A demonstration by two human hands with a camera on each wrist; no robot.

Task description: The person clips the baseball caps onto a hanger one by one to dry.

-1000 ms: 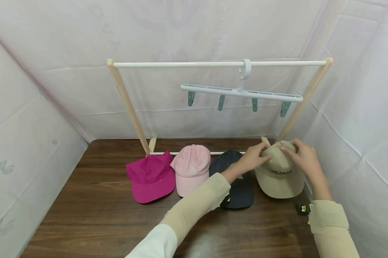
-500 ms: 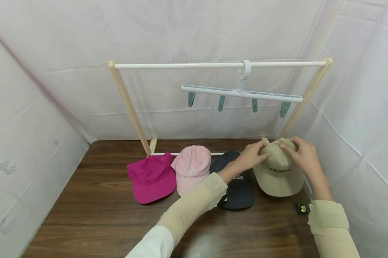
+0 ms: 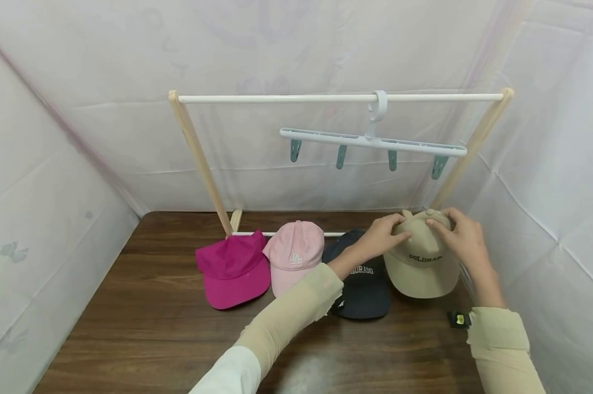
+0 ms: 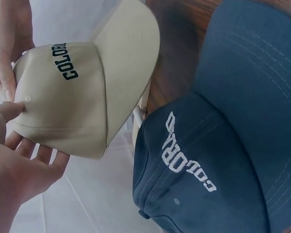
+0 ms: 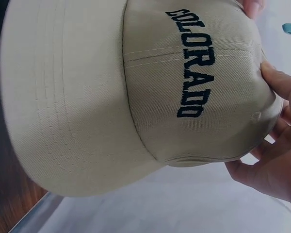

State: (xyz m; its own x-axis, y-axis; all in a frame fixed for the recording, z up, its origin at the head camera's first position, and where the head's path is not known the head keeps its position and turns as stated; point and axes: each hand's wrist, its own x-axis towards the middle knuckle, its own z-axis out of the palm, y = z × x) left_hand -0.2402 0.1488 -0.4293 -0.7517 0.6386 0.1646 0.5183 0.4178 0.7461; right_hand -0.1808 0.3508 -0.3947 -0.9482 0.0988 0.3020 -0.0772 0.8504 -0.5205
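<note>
Both hands grip the crown of a beige baseball cap [image 3: 419, 273] lettered COLORADO, at the right end of the table. My left hand [image 3: 381, 236] pinches its left side, thumb on the front and fingers curled behind, as the left wrist view shows. On the other side, my right hand [image 3: 465, 241] holds the crown the same way, with fingers [image 5: 269, 145] under the edge. The cap's brim points down toward me. Beside it lies a dark navy cap [image 3: 362, 295], partly covered by my left forearm. A pink cap [image 3: 293, 249] and a magenta cap [image 3: 234, 271] lie further left.
A rack with a white top rod [image 3: 276, 99] and wooden legs stands behind the caps. From the rod hangs a pale blue hanger [image 3: 372, 142] with several green clips [image 3: 341, 157]. A small black object [image 3: 458, 319] with a yellow-green patch lies near my right wrist. White cloth surrounds the table [image 3: 143, 328].
The beige cap has risen slightly and shifted a little left, with both hands still holding its crown. The other caps and the hanger stay as they were.
</note>
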